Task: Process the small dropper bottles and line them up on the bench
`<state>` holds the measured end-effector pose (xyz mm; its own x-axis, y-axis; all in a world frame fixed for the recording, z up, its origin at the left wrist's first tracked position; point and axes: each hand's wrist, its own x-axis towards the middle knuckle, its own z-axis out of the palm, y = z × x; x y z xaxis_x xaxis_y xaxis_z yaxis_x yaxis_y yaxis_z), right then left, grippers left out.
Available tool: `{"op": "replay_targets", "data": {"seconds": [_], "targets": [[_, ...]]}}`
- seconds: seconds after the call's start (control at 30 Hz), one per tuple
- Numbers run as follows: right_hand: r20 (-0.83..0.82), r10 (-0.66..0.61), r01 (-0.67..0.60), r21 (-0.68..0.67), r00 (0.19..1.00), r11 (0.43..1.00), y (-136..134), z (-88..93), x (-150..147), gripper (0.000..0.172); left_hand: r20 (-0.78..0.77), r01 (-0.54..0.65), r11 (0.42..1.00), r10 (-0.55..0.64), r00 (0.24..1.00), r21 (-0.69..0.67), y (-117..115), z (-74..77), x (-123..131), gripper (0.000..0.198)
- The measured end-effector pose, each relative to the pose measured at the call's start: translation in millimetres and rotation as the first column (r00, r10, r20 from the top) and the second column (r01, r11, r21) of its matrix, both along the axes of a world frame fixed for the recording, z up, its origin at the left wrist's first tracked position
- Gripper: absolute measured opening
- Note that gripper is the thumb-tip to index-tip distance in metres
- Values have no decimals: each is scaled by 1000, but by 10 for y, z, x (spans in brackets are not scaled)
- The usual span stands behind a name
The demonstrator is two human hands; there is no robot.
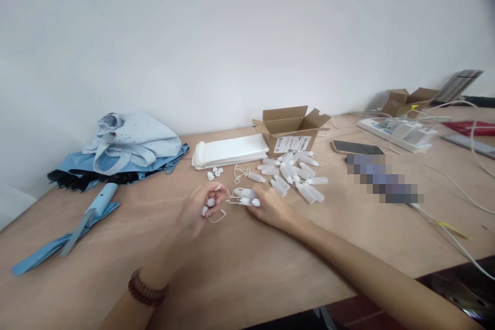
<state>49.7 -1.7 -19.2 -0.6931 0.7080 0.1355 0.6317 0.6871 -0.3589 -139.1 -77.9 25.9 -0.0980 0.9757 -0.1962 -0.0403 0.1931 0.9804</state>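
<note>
Fingers of left hand [200, 203] curled round white caps [211, 202]; right hand [271, 206] fingers clamped on small bottles [243, 194], exact count blurred. Cord [221, 216] beside left fingers. Bottle pile [297, 172] beyond right hand, before open box [291, 143]. Loose caps [211, 175] near white stack [232, 149]. Bag [135, 136], umbrella [103, 200] far left; phone [358, 148] right.
</note>
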Motion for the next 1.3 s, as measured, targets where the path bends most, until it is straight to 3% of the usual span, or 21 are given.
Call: {"op": "replay_targets", "data": {"seconds": [0.07, 0.13, 0.27, 0.37, 0.43, 0.57, 0.7, 0.9, 1.1, 1.3], "targets": [[-33, -18, 17, -26, 999, 1000, 20, -21, 4, 20, 206, 84, 996, -78, 975, -20, -23, 71, -29, 28], [-45, -24, 23, -27, 999, 999, 34, -53, 3, 21, 226, 156, 987, -143, 963, -38, -47, 89, -18, 30], [-62, -6, 7, 5, 998, 1000, 45, -103, -1, 21, -40, 156, 987, -157, 987, -33, -67, -15, 87, 36], [-73, 1, 1, 25, 997, 1000, 39, -102, -1, 20, -255, 160, 985, -138, 957, 65, -55, -123, 141, 37], [-64, 1, 1, 22, 998, 1000, 31, -89, 1, 22, -437, 155, 972, -64, 897, 176, -43, -201, 144, 31], [-38, 14, -13, 13, 999, 1000, 10, -63, 3, 27, -724, 247, 924, 46, 688, 293, -22, -361, 138, 23], [-16, 27, -27, 15, 1000, 1000, -4, -54, 8, 30, -812, 274, 908, 110, 574, 316, -9, -417, 178, 22], [-49, 54, -55, -12, 997, 998, 10, -29, 26, 30, -868, 355, 879, 121, 482, 320, -34, -296, 221, 20], [-64, 68, -71, -33, 996, 997, 32, -21, 22, 23, -866, 342, 875, 153, 476, 343, -56, -343, 188, 18], [22, 128, -128, 17, 992, 992, 39, -14, 19, 25, -830, 242, 935, 89, 550, 260, -22, -379, 190, 21]]}}
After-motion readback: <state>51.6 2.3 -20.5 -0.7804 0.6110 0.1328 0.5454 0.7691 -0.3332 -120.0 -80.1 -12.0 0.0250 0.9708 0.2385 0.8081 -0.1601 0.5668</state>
